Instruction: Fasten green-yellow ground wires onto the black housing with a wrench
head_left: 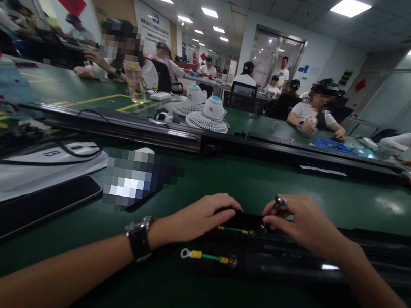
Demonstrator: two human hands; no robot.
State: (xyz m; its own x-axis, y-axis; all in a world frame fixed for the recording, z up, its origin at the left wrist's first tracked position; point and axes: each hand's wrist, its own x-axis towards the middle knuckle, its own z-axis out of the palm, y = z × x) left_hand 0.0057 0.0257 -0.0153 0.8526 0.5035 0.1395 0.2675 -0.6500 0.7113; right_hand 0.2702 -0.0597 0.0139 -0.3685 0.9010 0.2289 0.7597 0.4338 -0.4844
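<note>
A long black rail [367,260] lies on the green table [247,186] in front of me. My left hand [199,217], with a dark watch [138,239] on its wrist, rests on the rail's left end with fingers curled over it. My right hand [303,222] pinches a small metal part [279,202] just above the rail. A short yellow-green wire [235,229] with ring ends lies on the rail between my hands. A second such wire [209,257] lies at the rail's near edge.
A black phone [19,211] and a white pouch with a black cable [38,160] lie at the left. Another long black rail [207,141] crosses the table beyond. Two small white fans [208,116] stand behind it. Several people sit at the far tables.
</note>
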